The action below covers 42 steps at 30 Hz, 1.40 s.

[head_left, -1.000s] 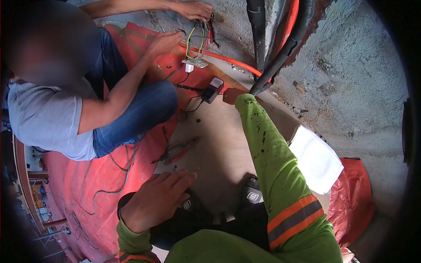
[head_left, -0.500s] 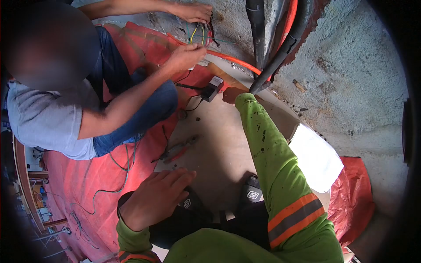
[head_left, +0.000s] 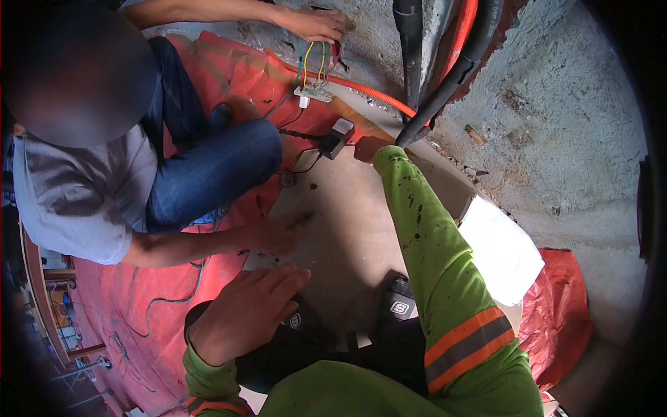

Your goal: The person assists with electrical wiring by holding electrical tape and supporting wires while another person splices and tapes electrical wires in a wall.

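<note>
My left hand (head_left: 246, 309) rests over my left knee with its fingers stretched out and nothing in it. My right arm reaches forward in a green sleeve with dark spots. The right hand (head_left: 368, 149) is beside a black power adapter (head_left: 335, 142) and the lower end of a dark pipe (head_left: 424, 125); its fingers are mostly hidden. Beyond the adapter, a socket plate (head_left: 316, 93) hangs on yellow and green wires (head_left: 306, 62), with a white plug (head_left: 303, 102) in it. A co-worker's hand (head_left: 323, 26) holds the wires near the wall.
The co-worker's other hand (head_left: 278, 238) is low over the cardboard (head_left: 340, 208), covering the pliers. An orange corrugated conduit (head_left: 368, 90) runs along the wall base. A white sheet (head_left: 497, 250) lies right of my arm. Red sheeting (head_left: 125, 292) with a green cable covers the floor at left.
The co-worker's nearer hand has left the wires and come down to the pliers on the cardboard, uncovering the socket plate. My own hands stay nearly still.
</note>
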Each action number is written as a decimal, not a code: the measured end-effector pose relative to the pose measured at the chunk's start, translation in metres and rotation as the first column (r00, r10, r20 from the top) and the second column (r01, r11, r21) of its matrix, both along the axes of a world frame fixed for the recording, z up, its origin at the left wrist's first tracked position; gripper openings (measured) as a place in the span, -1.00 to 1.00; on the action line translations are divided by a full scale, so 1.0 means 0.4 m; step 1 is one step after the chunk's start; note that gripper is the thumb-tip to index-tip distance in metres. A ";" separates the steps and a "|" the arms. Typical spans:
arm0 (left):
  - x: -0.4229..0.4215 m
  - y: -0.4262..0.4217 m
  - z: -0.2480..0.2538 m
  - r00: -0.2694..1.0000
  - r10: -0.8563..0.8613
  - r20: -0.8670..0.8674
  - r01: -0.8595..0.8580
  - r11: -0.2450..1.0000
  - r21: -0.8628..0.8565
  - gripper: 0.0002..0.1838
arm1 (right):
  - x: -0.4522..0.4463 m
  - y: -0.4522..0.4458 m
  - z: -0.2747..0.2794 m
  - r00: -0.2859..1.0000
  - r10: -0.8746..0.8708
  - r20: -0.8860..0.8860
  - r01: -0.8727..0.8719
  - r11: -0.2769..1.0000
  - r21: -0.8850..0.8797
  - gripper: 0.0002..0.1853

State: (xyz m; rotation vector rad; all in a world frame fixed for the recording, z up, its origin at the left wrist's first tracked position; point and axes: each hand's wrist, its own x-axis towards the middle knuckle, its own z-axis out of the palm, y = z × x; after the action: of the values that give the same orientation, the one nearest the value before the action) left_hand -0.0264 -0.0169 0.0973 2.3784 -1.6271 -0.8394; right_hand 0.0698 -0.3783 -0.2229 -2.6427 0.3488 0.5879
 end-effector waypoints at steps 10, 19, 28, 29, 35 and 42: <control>0.002 -0.002 -0.004 1.000 0.005 -0.011 -0.006 1.000 -0.020 -0.43 | 0.005 -0.008 -0.034 0.996 0.080 0.047 -0.078 0.996 -0.049 -0.66; -0.002 -0.002 -0.001 0.999 0.031 -0.026 -0.032 0.999 -0.015 -0.44 | -0.005 0.008 0.021 0.999 0.039 0.002 -0.039 0.998 -0.040 -0.67; -0.003 -0.001 0.000 1.000 -0.004 0.009 0.004 1.000 -0.016 -0.47 | 0.010 0.001 -0.052 0.984 0.171 -0.047 -0.176 0.975 -0.138 -0.68; -0.003 0.000 0.000 1.000 -0.010 0.009 0.010 1.000 -0.015 -0.48 | 0.013 0.002 -0.052 0.993 0.108 -0.044 -0.112 0.989 -0.094 -0.69; -0.008 0.016 -0.010 0.995 -0.096 -0.034 0.097 0.995 0.020 -0.56 | 0.017 -0.001 -0.040 0.993 0.041 -0.113 -0.039 0.999 0.018 -0.73; 0.016 0.056 0.010 0.993 0.078 0.087 -0.072 0.995 -0.071 -0.72 | 0.224 -0.058 -0.283 -0.138 0.988 -0.063 -0.963 -0.120 0.240 -0.69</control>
State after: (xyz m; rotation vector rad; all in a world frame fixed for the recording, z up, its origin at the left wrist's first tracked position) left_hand -0.0200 0.0057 0.1014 2.4465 -1.5598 -0.6621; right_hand 0.1592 -0.4013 -0.3360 -2.1099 -1.9108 1.2556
